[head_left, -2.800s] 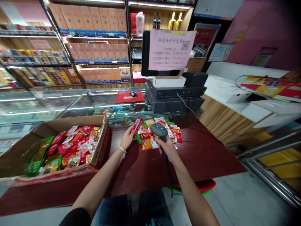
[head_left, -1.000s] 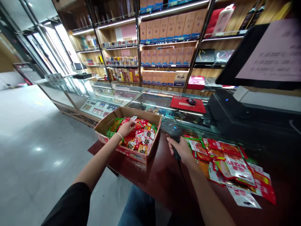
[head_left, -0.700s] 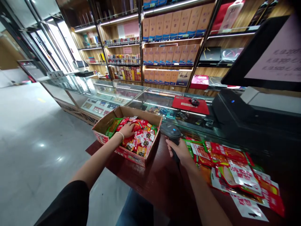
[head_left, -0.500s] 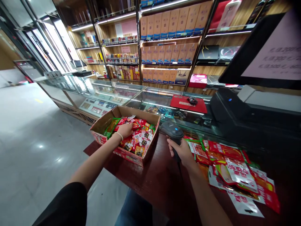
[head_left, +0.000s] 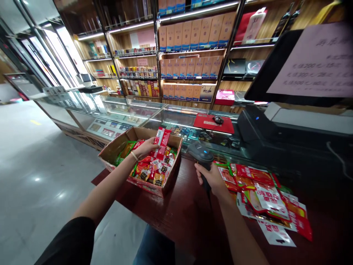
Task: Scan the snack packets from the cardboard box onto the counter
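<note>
Half a second ago the left hand [head_left: 146,148] was down among the packets in the cardboard box [head_left: 145,187]; now it has drawn up a single red packet [head_left: 163,142], near the centre of the frame. The packet slants above the other contents, its top end crossing the line of the box's rear rim, so it reads as singled out from the heap; whether its lower end touches the packets below, I cannot tell. A striped patch like a barcode faces the camera on its upper part. The left grip pinches the packet by its left edge, thumb side up, with the forearm rising from the lower left of the frame out of a black sleeve [head_left: 67,241]. The right hand [head_left: 214,179] has barely shifted: its grip is wrapped round the handle of the handheld scanner [head_left: 200,152], right of centre, held upright over the bench [head_left: 179,206], its head apart from the packet and its blue light showing. That forearm comes in from the lower right, beside the loose pile of packets [head_left: 266,193] on the bench.
</note>
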Available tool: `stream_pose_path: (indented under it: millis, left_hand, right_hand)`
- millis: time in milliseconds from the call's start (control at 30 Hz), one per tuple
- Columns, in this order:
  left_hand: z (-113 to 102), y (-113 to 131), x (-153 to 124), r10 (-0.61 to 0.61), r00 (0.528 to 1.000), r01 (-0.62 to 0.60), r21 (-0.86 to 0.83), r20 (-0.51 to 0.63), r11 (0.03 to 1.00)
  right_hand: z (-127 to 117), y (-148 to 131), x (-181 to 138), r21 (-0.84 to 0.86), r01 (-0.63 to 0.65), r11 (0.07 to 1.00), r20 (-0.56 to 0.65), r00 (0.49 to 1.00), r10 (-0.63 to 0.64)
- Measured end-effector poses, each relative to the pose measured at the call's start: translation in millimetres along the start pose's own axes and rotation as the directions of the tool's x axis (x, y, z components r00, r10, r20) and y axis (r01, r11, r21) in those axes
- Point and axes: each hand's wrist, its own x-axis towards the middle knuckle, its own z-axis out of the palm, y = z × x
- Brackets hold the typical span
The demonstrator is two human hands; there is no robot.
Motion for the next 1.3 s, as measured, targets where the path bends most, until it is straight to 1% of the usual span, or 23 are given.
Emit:
stream_pose_path:
  millis: [100,167,233,300,333,433,600,667,800,933,1000,1067,1133,1233,1300]
  left_hand:
    - [26.6,4.7,14.2,0.04,0.997,-0.047,0.131,0.06,0.99]
    - [43.4,-1.2,23.6,0.104,0.994,-0.11,0.23,0.038,0.967]
    - [55.8,-10.0,28.9,0.207,0.978,-0.189,0.347,-0.013,0.919]
    - [61.9,-17.4,29.5,0.299,0.953,-0.239,0.487,-0.048,0.84]
    - [62.7,-19.7,28.6,0.331,0.942,-0.243,0.555,-0.062,0.796]
    - [60.9,-21.0,25.2,0.372,0.924,-0.22,0.68,-0.083,0.699]
    - [59.8,-16.7,25.8,0.382,0.921,-0.192,0.774,-0.07,0.603]
    - [61.0,-16.1,26.6,0.384,0.921,-0.19,0.78,-0.069,0.596]
    - [62.7,-17.4,24.1,0.39,0.916,-0.185,0.766,-0.092,0.615]
    - [66.3,-14.4,19.9,0.421,0.901,-0.194,0.769,-0.106,0.609]
    - [73.8,-8.0,19.8,0.433,0.899,-0.228,0.779,-0.061,0.584]
    - [89.0,1.2,22.0,0.434,0.901,-0.274,0.797,0.017,0.538]
    - [113.7,10.4,26.8,0.416,0.902,-0.326,0.809,0.113,0.489]
    - [166.7,16.5,39.4,0.373,0.887,-0.427,0.789,0.272,0.441]
    - [208.4,12.9,49.9,0.35,0.854,-0.509,0.758,0.385,0.409]
  right_hand:
    - [-4.1,-5.5,-2.1,-0.02,-0.006,1.0,-0.022,1.0,0.006]
    - [-8.5,-7.1,-3.0,-0.042,0.002,0.999,-0.041,0.999,-0.003]
    - [-13.3,-6.7,-3.2,-0.067,0.008,0.998,-0.058,0.998,-0.012]
    - [-17.2,-4.9,-2.9,-0.093,0.012,0.996,-0.067,0.998,-0.018]
    - [-18.6,-3.8,-2.6,-0.109,0.015,0.994,-0.065,0.998,-0.022]
    - [-20.4,-1.2,-1.9,-0.168,0.026,0.985,-0.046,0.998,-0.034]
    - [-20.8,0.4,-2.0,-0.269,0.03,0.963,-0.038,0.998,-0.042]
    - [-21.6,1.1,-1.6,-0.274,0.03,0.961,-0.049,0.998,-0.045]
    - [-25.7,1.5,0.8,-0.244,0.028,0.969,-0.09,0.995,-0.052]
    - [-40.7,-6.7,1.8,-0.169,0.031,0.985,-0.137,0.989,-0.055]
    - [-56.5,-15.2,-1.2,-0.148,0.05,0.988,-0.194,0.978,-0.079]
    - [-78.5,-25.1,-8.2,-0.134,0.074,0.988,-0.282,0.953,-0.109]
    - [-104.9,-34.6,-19.1,-0.097,0.097,0.99,-0.376,0.918,-0.127]
    - [-146.3,-46.0,-40.8,-0.032,0.148,0.989,-0.51,0.848,-0.143]
    - [-170.7,-51.3,-57.2,0.001,0.169,0.986,-0.573,0.808,-0.138]
